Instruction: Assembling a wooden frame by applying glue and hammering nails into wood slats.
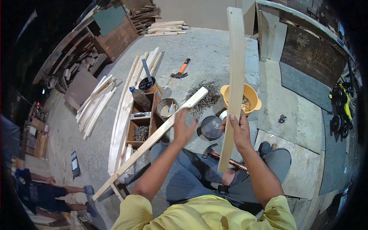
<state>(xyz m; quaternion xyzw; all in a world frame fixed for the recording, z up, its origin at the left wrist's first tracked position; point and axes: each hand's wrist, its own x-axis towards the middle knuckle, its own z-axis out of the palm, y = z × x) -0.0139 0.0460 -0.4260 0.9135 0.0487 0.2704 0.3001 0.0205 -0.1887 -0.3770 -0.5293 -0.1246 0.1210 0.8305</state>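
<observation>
My right hand [240, 132] grips the lower part of a long pale wooden board [235, 57], which stands upright in front of me. To its left, my left hand [184, 128] is raised with fingers apart, slightly blurred, beside a narrower wooden strip [153, 138]. That strip slants from the lower left up to a pile of loose nails [202, 96]; whether the hand touches it I cannot tell. A claw hammer [230, 161] with a red and black handle lies between my legs, partly behind the board. Near my hands sits a dark round disc [211, 127].
A yellow bowl [251, 96] holds nails, partly behind the board. Left stands a wooden toolbox [153, 107] with a bottle [140, 99] and nails. Wooden strips [124, 119] lie alongside. An orange-handled hammer [181, 69] lies farther off. Another person [42, 193] is at lower left.
</observation>
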